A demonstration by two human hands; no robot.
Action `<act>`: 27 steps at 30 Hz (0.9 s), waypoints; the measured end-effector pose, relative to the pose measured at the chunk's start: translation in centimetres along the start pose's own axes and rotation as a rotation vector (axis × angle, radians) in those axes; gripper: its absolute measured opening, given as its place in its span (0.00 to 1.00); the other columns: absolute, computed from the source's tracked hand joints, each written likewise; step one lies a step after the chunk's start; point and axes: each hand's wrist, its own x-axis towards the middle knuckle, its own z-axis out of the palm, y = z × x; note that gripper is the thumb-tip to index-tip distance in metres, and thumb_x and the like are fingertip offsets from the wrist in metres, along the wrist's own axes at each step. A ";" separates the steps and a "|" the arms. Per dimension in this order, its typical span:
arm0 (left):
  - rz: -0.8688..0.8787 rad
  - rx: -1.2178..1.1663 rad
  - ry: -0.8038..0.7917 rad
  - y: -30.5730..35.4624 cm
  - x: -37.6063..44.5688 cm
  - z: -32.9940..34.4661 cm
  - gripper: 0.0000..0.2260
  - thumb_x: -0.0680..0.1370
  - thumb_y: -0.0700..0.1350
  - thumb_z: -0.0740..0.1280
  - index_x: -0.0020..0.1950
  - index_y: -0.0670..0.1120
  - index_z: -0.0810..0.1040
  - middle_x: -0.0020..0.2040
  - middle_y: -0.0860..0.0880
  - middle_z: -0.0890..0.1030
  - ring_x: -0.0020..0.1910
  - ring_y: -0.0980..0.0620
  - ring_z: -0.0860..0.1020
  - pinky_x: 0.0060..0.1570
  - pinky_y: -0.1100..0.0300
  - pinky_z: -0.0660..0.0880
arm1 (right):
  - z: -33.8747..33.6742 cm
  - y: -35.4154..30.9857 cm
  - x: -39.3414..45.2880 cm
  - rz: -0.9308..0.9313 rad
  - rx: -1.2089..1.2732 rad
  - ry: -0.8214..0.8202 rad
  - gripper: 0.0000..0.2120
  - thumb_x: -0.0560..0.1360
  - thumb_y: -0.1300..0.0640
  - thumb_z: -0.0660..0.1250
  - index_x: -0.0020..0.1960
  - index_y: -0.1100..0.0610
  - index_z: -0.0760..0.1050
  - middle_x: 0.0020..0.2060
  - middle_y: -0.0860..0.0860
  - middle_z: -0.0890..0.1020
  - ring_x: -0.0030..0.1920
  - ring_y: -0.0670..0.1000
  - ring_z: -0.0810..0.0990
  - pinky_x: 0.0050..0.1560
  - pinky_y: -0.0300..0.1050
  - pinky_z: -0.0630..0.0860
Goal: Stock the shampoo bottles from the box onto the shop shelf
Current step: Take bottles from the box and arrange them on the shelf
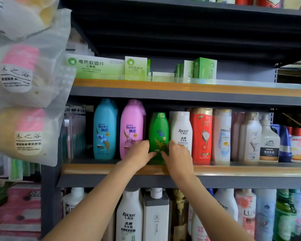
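Note:
A green Rejoice shampoo bottle [159, 131] stands upright on the middle shelf [111, 168], between a pink Rejoice bottle [131, 127] and a white Raclen bottle [182, 131]. My left hand [139, 154] and my right hand [176, 156] both reach over the shelf's front edge. Their fingers press on the green bottle's lower part from the left and the right. A blue Rejoice bottle [104, 129] stands further left. The box is out of view.
A red bottle [202, 134], a Pantene bottle [222, 134] and several others fill the shelf to the right. Green boxes [97, 66] sit on the shelf above. More bottles stand below. Hanging plastic bags [24, 80] crowd the left side.

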 end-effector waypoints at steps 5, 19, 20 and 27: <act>-0.021 -0.191 0.312 -1.3 -1.1 -1.0 0.12 0.77 0.45 0.66 0.57 0.41 0.77 0.52 0.44 0.82 0.52 0.45 0.80 0.54 0.52 0.76 | -0.5 -1.7 0.0 -0.132 0.125 0.102 0.10 0.78 0.55 0.60 0.55 0.60 0.74 0.50 0.56 0.81 0.50 0.58 0.79 0.48 0.49 0.73; -0.224 -0.356 0.050 -5.1 -1.0 -3.9 0.27 0.80 0.39 0.58 0.77 0.44 0.51 0.74 0.43 0.63 0.72 0.44 0.63 0.69 0.53 0.61 | 3.9 -8.8 3.2 0.082 0.544 -0.242 0.32 0.75 0.66 0.58 0.73 0.70 0.45 0.68 0.68 0.63 0.67 0.65 0.65 0.63 0.48 0.63; -0.228 -0.368 0.027 -5.1 -0.9 -3.9 0.28 0.79 0.39 0.58 0.77 0.45 0.50 0.74 0.43 0.62 0.72 0.44 0.63 0.70 0.53 0.61 | 3.8 -8.7 3.2 0.083 0.538 -0.251 0.33 0.75 0.67 0.58 0.74 0.70 0.44 0.68 0.68 0.63 0.67 0.65 0.65 0.62 0.48 0.63; -0.269 -0.387 0.145 -5.3 -1.5 -3.6 0.25 0.77 0.45 0.64 0.72 0.44 0.59 0.64 0.41 0.73 0.63 0.41 0.72 0.63 0.46 0.70 | 3.3 -9.1 2.2 0.045 0.506 -0.202 0.32 0.76 0.66 0.57 0.75 0.67 0.46 0.65 0.66 0.66 0.63 0.65 0.68 0.60 0.49 0.65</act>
